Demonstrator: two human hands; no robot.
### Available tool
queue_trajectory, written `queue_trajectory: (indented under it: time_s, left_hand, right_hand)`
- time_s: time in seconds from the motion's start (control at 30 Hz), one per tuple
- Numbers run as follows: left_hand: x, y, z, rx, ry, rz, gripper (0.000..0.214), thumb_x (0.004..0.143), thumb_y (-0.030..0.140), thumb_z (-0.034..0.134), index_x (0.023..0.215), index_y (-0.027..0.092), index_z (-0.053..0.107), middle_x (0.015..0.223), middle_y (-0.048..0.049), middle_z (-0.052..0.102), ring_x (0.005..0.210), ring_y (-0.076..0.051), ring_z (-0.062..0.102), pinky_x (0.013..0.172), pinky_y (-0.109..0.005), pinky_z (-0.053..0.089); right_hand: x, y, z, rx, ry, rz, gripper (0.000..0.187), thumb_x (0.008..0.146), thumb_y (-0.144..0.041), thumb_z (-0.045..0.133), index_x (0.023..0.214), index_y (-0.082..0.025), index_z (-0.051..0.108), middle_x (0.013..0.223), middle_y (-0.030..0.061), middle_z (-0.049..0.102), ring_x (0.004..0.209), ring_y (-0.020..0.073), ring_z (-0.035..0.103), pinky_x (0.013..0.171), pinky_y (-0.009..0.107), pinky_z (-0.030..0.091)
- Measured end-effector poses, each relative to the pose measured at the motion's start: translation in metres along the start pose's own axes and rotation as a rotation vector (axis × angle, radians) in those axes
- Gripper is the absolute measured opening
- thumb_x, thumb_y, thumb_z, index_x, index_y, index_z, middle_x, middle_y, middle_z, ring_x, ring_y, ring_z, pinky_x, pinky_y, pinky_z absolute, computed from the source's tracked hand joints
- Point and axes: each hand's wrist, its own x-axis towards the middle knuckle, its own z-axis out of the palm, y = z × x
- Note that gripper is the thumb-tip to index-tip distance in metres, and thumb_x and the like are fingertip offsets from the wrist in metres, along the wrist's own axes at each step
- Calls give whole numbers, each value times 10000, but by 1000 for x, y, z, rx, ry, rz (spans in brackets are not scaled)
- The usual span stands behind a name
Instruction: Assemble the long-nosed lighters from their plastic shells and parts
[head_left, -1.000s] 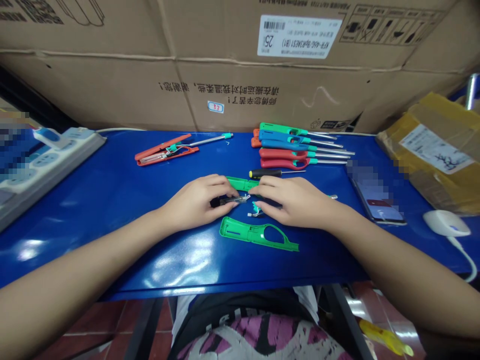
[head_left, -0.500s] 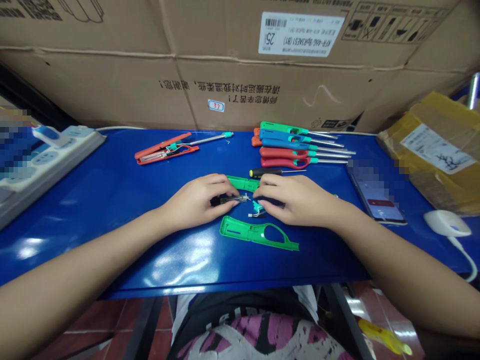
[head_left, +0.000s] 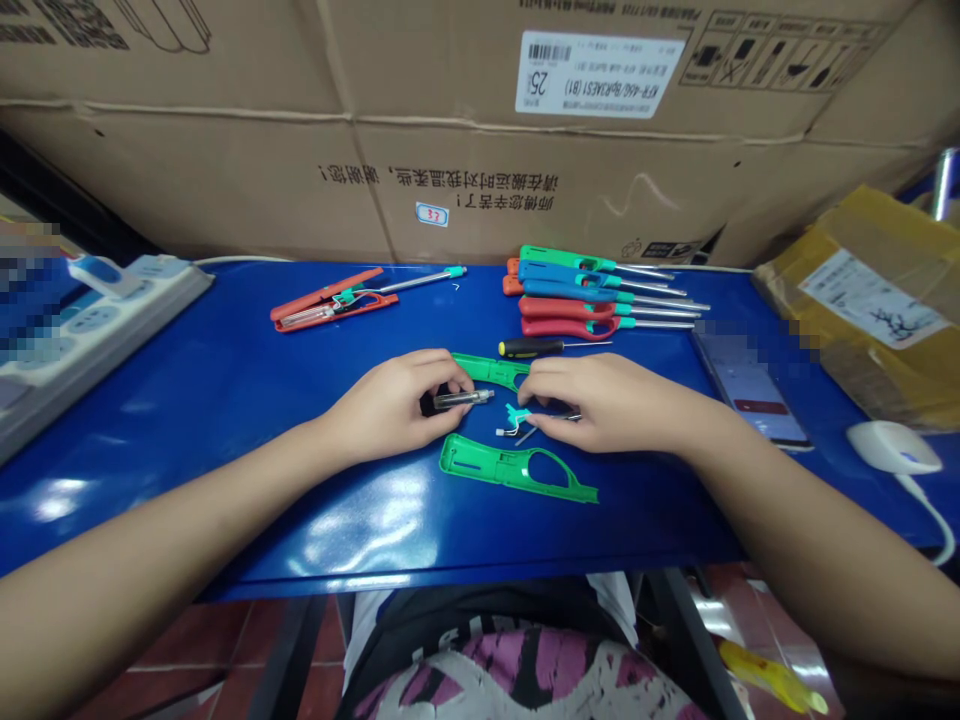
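Observation:
My left hand (head_left: 401, 402) pinches a small clear fuel tank (head_left: 452, 400) between thumb and fingers, its narrow end toward the right. My right hand (head_left: 596, 400) is low over the table with thumb and fingers apart. Its thumb touches a turquoise trigger part (head_left: 515, 412) with white wires; a thin metal piece shows partly under the hand. Nearest to me lies a green lighter casing half (head_left: 487, 465), hollow side up. Another green casing half (head_left: 480, 369) lies behind the hands, its ends partly covered by them.
Behind the right hand lies a black and yellow screwdriver (head_left: 531, 348). Several assembled lighters (head_left: 562, 308) are stacked farther back. An opened red lighter (head_left: 322, 312) lies back left. A phone (head_left: 750, 385), a white charger (head_left: 894, 445) and a power strip (head_left: 97, 320) flank the area.
My right hand has shifted slightly right, its thumb and fingers parting more and uncovering the trigger part and thin metal piece. A small white bit at the tank's end no longer shows.

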Motion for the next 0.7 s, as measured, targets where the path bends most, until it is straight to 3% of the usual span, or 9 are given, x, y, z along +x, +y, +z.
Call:
queue_trajectory:
  time_s: [0.37, 0.7]
  left_hand:
    - [0, 0, 0, 34, 4, 80, 203, 925, 235, 594, 1093, 199, 701, 1048, -62, 695, 1011, -216, 653, 891, -347, 533]
    - [0, -1, 1, -10, 34, 102, 185, 932, 217, 629, 1080, 195, 738, 1030, -54, 698, 988, -197, 659, 881, -323, 532]
  right_hand:
    - [1, -4, -1, -15, -26, 0, 184, 978, -295, 546, 1070, -198, 671, 1027, 45, 699, 832, 179, 635, 667, 289, 397]
    - [5, -8, 7, -56, -2, 57, 172, 943, -239, 547, 1087, -185, 625, 1027, 40, 697, 816, 182, 617, 617, 289, 327]
